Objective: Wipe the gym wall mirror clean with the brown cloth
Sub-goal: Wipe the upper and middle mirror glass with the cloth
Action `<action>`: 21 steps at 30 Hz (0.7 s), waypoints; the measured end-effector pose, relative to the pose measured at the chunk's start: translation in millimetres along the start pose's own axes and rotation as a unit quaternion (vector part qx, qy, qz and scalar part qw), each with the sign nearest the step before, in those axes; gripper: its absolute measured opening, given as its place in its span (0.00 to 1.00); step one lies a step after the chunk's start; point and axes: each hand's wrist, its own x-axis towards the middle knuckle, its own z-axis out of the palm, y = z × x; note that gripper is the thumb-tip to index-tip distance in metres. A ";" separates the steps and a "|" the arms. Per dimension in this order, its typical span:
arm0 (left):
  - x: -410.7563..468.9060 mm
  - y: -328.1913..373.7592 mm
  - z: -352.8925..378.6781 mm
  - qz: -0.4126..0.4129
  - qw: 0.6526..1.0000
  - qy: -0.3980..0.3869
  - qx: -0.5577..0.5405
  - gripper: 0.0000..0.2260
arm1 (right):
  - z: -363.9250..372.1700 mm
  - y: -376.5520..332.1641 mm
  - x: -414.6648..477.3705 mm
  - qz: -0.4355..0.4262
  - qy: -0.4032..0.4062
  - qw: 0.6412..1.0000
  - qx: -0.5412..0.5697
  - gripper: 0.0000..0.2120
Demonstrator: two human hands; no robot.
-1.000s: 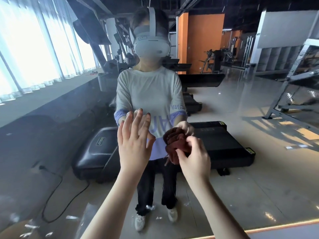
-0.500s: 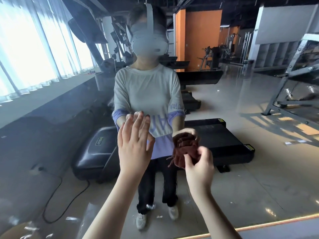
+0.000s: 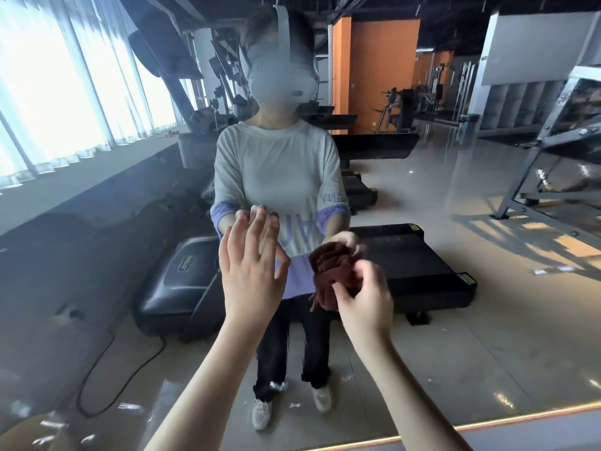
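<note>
Black treadmills (image 3: 406,265) and bright windows (image 3: 48,92) fill the large wall mirror (image 3: 487,336) of a gym, which reflects a person in a grey shirt. At 7 o'clock from centre, the person's left hand (image 3: 252,275) is raised with fingers spread, holding nothing. At 5 o'clock, the right hand (image 3: 364,301) clutches a bunched brown cloth (image 3: 335,271) up at the glass, slightly blurred.

Bunched-up brown cloth (image 3: 335,268) at the wall mirror (image 3: 487,288)
It's a dark reddish-brown wad, pinched in the right hand (image 3: 364,304), held right up at the glass, which looks hazy toward the left.
</note>
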 end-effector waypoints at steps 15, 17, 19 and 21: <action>21.9 25.4 5.7 0.043 0.998 0.030 -0.039 0.30 | -30.9 -6.3 63.8 0.005 0.119 0.990 0.073 0.14; 21.8 25.7 5.3 0.042 0.998 0.030 -0.037 0.29 | -32.9 -10.1 68.7 0.035 0.169 0.982 0.078 0.15; 22.2 25.9 5.5 0.040 0.998 0.030 -0.034 0.29 | -25.6 -16.5 60.5 0.018 0.163 0.985 0.046 0.16; 22.3 26.8 5.1 0.038 0.998 0.027 -0.036 0.29 | -20.3 -22.6 54.7 -0.046 0.127 0.991 0.007 0.17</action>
